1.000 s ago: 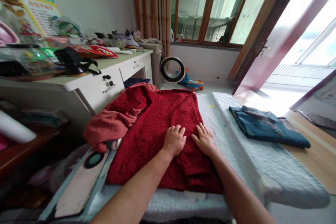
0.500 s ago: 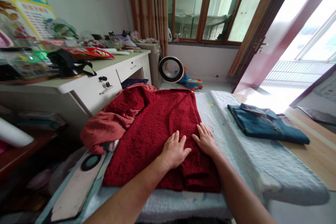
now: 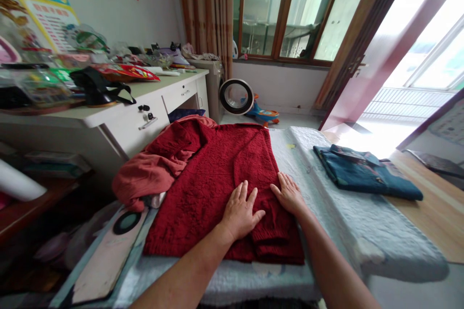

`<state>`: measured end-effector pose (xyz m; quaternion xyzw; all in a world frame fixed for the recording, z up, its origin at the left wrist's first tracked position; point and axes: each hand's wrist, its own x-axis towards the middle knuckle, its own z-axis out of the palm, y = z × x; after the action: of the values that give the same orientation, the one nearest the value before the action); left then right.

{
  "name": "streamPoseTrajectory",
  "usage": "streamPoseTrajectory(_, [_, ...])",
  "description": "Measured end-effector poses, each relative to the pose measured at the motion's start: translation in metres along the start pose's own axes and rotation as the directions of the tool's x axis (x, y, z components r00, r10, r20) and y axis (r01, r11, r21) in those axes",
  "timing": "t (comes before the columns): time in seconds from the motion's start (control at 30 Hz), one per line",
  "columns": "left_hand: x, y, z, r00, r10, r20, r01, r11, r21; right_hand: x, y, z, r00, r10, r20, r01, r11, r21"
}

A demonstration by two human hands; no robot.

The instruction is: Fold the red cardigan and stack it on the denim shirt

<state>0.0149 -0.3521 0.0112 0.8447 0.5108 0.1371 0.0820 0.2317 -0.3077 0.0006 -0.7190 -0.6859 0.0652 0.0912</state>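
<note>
A dark red knitted sweater (image 3: 217, 174) lies spread on a pale quilted pad (image 3: 326, 188) in front of me. My left hand (image 3: 241, 211) rests flat on its lower part, fingers spread and open. My right hand (image 3: 289, 194) lies flat beside it near the sweater's right edge, fingers stretched out. A folded fold of the sweater sits just below both hands. A lighter red garment (image 3: 148, 174) is bunched at the sweater's left side.
A folded dark blue garment (image 3: 362, 174) lies on the pad to the right. A white desk (image 3: 119, 116) with clutter stands at left. A round fan (image 3: 236, 96) and a toy sit on the floor beyond. An open door (image 3: 366, 53) is at right.
Both hands have slid a little toward me over the sweater; the left hand's fingers have spread wider and the right hand has shifted toward the sweater's right edge.
</note>
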Motion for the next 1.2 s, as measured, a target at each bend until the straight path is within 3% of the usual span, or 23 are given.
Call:
streamPoseTrajectory(0.2, [-0.001, -0.003, 0.004, 0.994, 0.041, -0.100, -0.041, 0.999, 0.001, -0.007, -0.005, -0.009, 0.997, -0.040, -0.063, 0.043, 0.998, 0.036])
streamPoseTrajectory(0.33, [-0.001, -0.004, 0.006, 0.992, 0.054, -0.114, -0.054, 0.999, 0.004, -0.027, -0.019, -0.019, 0.966, -0.216, -0.140, 0.230, 0.969, 0.093])
streamPoseTrajectory(0.43, [-0.001, -0.005, 0.008, 0.994, 0.053, -0.101, -0.053, 0.999, 0.003, -0.043, -0.029, -0.016, 0.951, -0.293, -0.096, 0.305, 0.943, 0.137])
streamPoseTrajectory(0.57, [-0.001, -0.004, 0.008, 0.993, 0.052, -0.109, -0.052, 0.999, 0.011, -0.054, -0.033, -0.009, 0.963, -0.268, -0.035, 0.270, 0.959, 0.084])
streamPoseTrajectory(0.8, [-0.002, -0.002, 0.004, 0.991, 0.057, -0.122, -0.055, 0.998, 0.016, -0.054, -0.030, -0.008, 0.965, -0.259, -0.039, 0.261, 0.964, 0.048])
streamPoseTrajectory(1.03, [-0.002, -0.001, 0.002, 0.986, 0.075, -0.146, -0.073, 0.997, 0.015, -0.056, -0.021, -0.003, 0.983, -0.170, -0.063, 0.173, 0.984, 0.048])
streamPoseTrajectory(1.2, [-0.002, 0.001, -0.002, 0.963, 0.196, -0.183, -0.197, 0.980, 0.013, -0.056, -0.018, -0.003, 0.987, -0.143, -0.070, 0.147, 0.988, 0.048])
